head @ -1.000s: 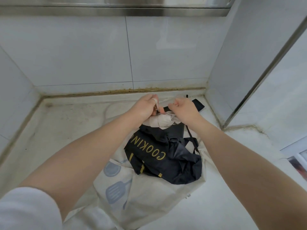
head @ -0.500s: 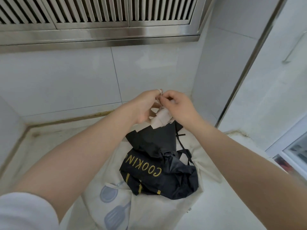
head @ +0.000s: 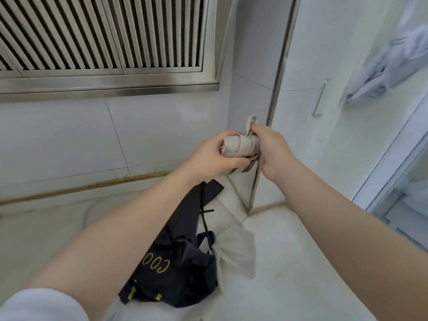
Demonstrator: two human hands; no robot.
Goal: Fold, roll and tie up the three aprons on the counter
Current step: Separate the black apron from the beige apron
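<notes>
rolled apron: small beige fabric roll with its own strap wound around it (head: 240,147), held up in the air over the back right corner of the counter, near the steel corner trim (head: 275,93). So one of three looks nearly done, I'd say we're at the tying step.

left hand: the left hand (head: 213,158) has its fingers clenched around the left end and underside of the roll, basically carrying it.

right hand: the right hand (head: 268,147) grips the right end, fingers pinching a loose beige strap end (head: 250,122) that sticks up above the fist. Can't tell whether there's an actual knot in there, the hands hide it.

other aprons: the crumpled black apron with gold lettering (head: 180,269) sits in a heap on the white patterned apron spread flat underneath (head: 234,249). Both are on the pale stone counter (head: 289,262), neither folded yet.

what could go wrong: if the strap end slips out of that pinch before it's cinched, my guess is the wraps loosen and the whole roll springs open. Same if the left hand eases off too soon.

also: dark strap bits (head: 245,167) hang out under the roll. If they're not tucked in they could snag or pull things loose.

background: slatted steel vent hood (head: 104,35) up top, white tiled wall (head: 69,140) behind.
</notes>
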